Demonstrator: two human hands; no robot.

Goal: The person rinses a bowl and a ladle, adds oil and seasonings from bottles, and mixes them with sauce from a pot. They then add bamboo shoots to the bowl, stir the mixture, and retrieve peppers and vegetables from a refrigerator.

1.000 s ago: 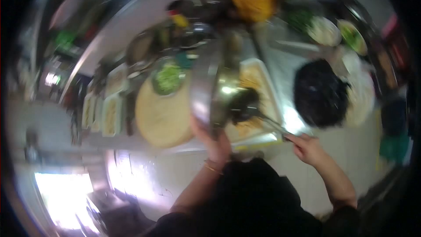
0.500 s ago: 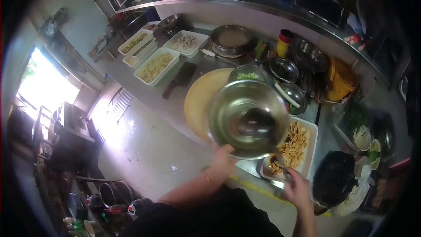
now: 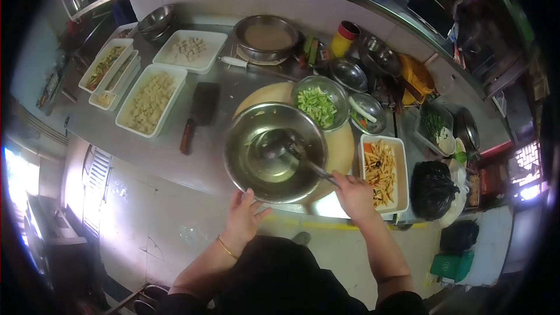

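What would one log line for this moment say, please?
left hand: open, at near rim of metal bowl | right hand: grips ladle, scoop inside bowl | bowl: over round board | beside: tray of yellow strips

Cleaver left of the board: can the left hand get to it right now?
Probably yes. The left hand sits open at the bowl's near rim, and only bare counter lies between it and the cleaver.

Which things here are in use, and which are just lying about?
In use: bowl; ladle in it; right hand gripping the ladle; left hand at the bowl's near rim.
Lying about: cleaver; greens bowl; strip tray; black bag; board.
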